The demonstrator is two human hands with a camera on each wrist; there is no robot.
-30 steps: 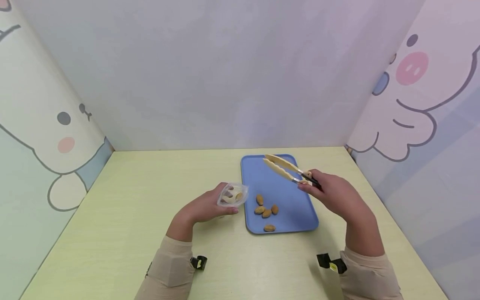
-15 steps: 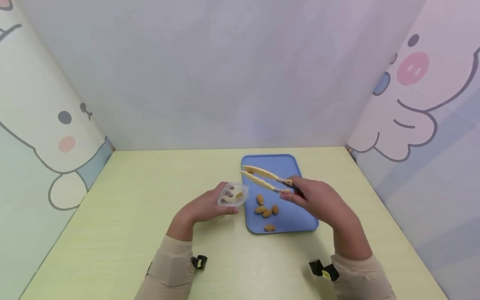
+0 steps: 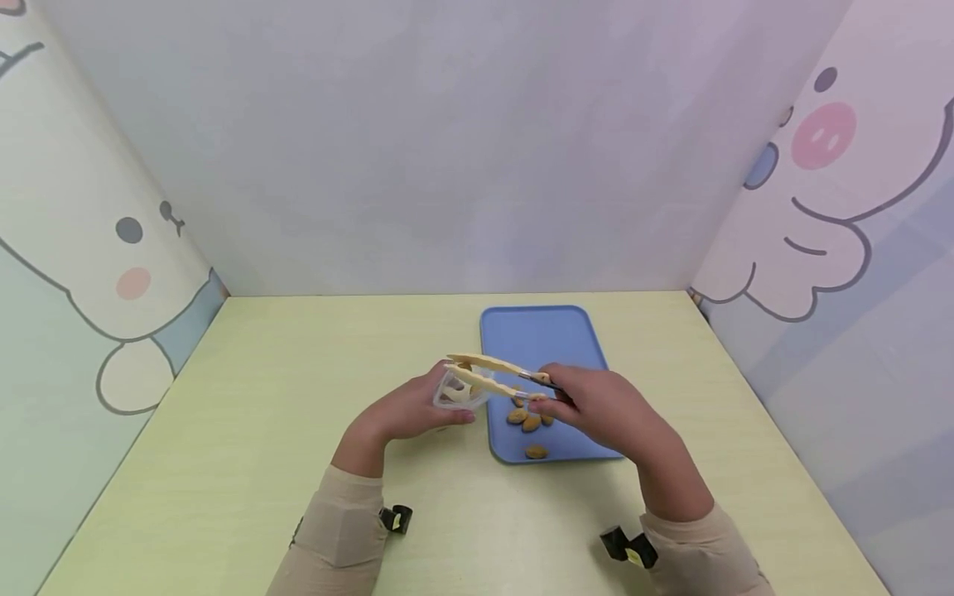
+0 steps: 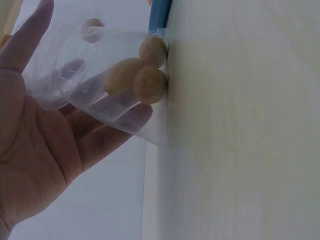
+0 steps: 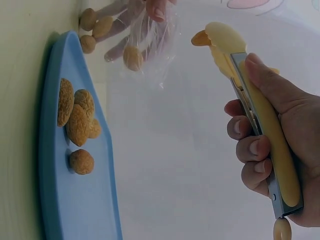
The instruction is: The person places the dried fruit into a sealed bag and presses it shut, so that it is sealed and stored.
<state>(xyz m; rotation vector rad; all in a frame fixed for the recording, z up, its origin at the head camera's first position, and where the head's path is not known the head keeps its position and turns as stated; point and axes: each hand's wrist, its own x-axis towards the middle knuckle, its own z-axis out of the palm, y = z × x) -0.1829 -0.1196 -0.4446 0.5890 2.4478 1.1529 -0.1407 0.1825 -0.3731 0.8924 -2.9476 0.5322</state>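
A clear plastic bag [image 4: 100, 47] stands on the table with its mouth up, and my left hand [image 3: 410, 411] holds it, thumb on one side and fingers on the other. Inside it lie several brown almond-like nuts [image 4: 150, 85]. My right hand [image 3: 607, 410] grips pale yellow tongs [image 5: 272, 145]; between their tips a brown nut [image 5: 201, 38] is pinched. In the head view the tongs' tips are over the bag's mouth. More nuts [image 3: 531, 423] lie loose on the blue tray [image 3: 537, 331], beneath and beside the right hand.
The tray stands on a pale yellow table [image 3: 313, 356], just right of the bag. Behind the table rises a plain light wall [image 3: 462, 165]. Side walls with cartoon animals [image 3: 827, 141] flank it.
My right hand has brought the tongs leftward and slightly toward me, from above the tray to over the bag's mouth. The left hand and bag have stayed put.
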